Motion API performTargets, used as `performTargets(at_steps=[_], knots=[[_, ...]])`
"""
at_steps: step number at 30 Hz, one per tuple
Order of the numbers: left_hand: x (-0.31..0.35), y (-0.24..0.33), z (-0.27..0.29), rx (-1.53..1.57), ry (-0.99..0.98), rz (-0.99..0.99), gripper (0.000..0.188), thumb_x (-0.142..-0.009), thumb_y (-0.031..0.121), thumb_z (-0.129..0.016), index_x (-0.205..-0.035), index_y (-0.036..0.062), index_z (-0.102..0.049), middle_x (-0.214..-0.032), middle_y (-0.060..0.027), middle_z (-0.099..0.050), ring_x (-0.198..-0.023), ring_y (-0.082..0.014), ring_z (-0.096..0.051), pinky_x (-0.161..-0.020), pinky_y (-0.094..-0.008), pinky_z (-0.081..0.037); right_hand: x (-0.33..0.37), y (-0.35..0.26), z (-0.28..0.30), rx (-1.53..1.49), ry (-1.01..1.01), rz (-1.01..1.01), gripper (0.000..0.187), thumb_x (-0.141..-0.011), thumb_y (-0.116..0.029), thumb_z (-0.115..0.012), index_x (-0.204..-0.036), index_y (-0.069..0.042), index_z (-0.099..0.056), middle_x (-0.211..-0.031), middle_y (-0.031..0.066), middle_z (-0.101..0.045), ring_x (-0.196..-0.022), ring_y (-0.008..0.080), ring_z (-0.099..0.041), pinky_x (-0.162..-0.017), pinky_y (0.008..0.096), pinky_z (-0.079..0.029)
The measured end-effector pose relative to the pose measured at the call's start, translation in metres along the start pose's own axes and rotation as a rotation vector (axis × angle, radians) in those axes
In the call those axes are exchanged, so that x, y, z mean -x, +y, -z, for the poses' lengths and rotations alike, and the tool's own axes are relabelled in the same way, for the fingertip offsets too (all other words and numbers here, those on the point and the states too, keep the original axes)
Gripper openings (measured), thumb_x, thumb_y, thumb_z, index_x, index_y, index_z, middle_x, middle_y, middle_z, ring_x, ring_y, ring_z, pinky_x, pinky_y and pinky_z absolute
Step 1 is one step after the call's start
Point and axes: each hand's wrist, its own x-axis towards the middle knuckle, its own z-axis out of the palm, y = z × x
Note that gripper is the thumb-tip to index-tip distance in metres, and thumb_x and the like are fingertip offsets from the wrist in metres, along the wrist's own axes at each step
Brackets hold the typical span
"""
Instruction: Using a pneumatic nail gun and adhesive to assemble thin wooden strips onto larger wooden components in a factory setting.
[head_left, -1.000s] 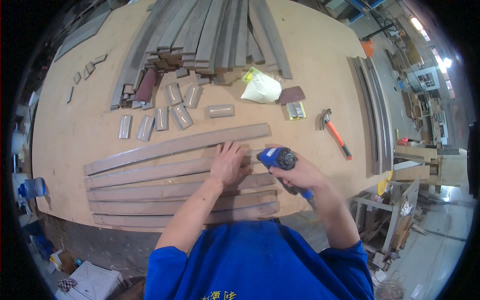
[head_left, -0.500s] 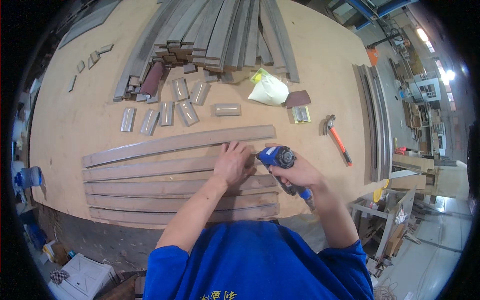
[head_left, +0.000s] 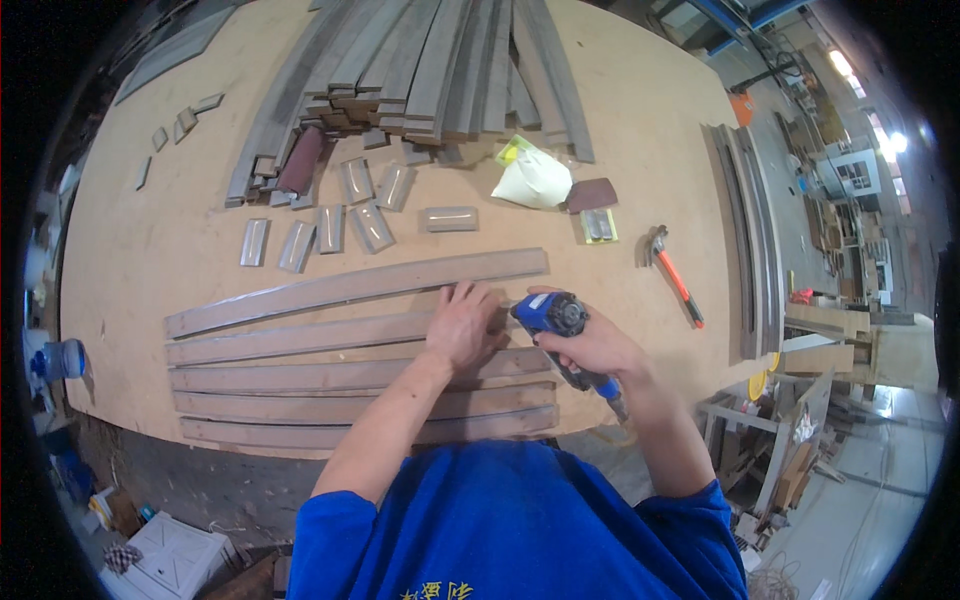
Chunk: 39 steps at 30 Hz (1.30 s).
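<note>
In my right hand [head_left: 600, 340] is a blue and black drill [head_left: 550, 315], held by its handle. Its tip points left, right up against the fingers of my left hand [head_left: 466, 325]. That hand is closed over the right end of a long grey-brown wooden strip [head_left: 310, 337], the second from the far side. What lies between tip and strip end is hidden by my fingers. One more strip [head_left: 360, 288] lies beyond it at a slant, and several others [head_left: 300, 408] lie nearer to me, side by side.
A big pile of grey strips [head_left: 440, 80] covers the table's far side. Several short blocks [head_left: 372, 226] lie before it, with a white bag [head_left: 532, 182], a brown sandpaper piece [head_left: 592, 196] and a hammer [head_left: 675, 275] to the right. More strips [head_left: 750, 250] line the right edge.
Both hands, the drill and the strips keep almost the same places. The view has shifted very slightly.
</note>
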Motion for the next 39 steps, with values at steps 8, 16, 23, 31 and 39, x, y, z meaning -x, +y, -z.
performTargets(at_steps=[8, 16, 23, 31, 39], knots=[[0.002, -0.003, -0.006, 0.005, 0.056, -0.025, 0.053, -0.076, 0.028, -0.084, -0.123, 0.0135, -0.065, -0.122, -0.0072, -0.059, -0.123, -0.0305, -0.052, -0.101, -0.0495, -0.043, 0.006, 0.017, 0.001, -0.102, -0.012, -0.01, 0.069, -0.088, -0.016, -0.075, -0.153, -0.02, -0.05, -0.082, 0.0016, -0.065, -0.06, 0.0098, -0.058, -0.056, 0.0277, -0.051], [0.001, -0.003, -0.004, 0.005, 0.044, -0.017, 0.055, -0.075, 0.026, -0.085, -0.126, 0.0157, -0.065, -0.122, -0.0064, -0.059, -0.123, -0.0304, -0.052, -0.101, -0.0488, -0.043, 0.004, 0.023, -0.001, -0.115, -0.026, 0.021, 0.066, -0.088, -0.016, -0.075, -0.15, -0.021, -0.053, -0.079, 0.0007, -0.064, -0.059, 0.009, -0.056, -0.054, 0.0277, -0.05], [0.0, 0.002, 0.0, 0.014, 0.012, 0.003, 0.052, -0.075, 0.029, -0.083, -0.12, 0.0121, -0.066, -0.124, -0.0084, -0.06, -0.125, -0.0298, -0.051, -0.102, -0.0488, -0.043, 0.006, 0.019, -0.001, -0.052, 0.018, 0.001, 0.066, -0.088, -0.017, -0.077, -0.15, -0.021, -0.054, -0.079, 0.0012, -0.065, -0.059, 0.0095, -0.058, -0.054, 0.0277, -0.05], [0.001, -0.003, -0.003, -0.004, 0.0, 0.029, 0.054, -0.078, 0.03, -0.083, -0.126, 0.0135, -0.064, -0.121, -0.0072, -0.058, -0.124, -0.0307, -0.052, -0.104, -0.0484, -0.042, 0.022, 0.025, 0.018, 0.003, 0.267, -0.023, 0.077, -0.086, -0.021, -0.077, -0.155, -0.016, -0.044, -0.101, 0.0114, -0.071, -0.074, 0.0195, -0.07, -0.07, 0.0349, -0.059], [0.006, -0.003, 0.006, 0.038, -0.042, 0.009, 0.056, -0.083, 0.029, -0.08, -0.133, 0.0131, -0.061, -0.125, -0.0098, -0.058, -0.128, -0.0321, -0.051, -0.112, -0.0479, -0.04, -0.009, 0.116, 0.04, 0.443, 0.787, -0.007, 0.079, -0.082, -0.012, -0.073, -0.154, -0.01, -0.042, -0.144, 0.0197, -0.054, -0.134, 0.0413, -0.053, -0.112, 0.047, -0.045]])
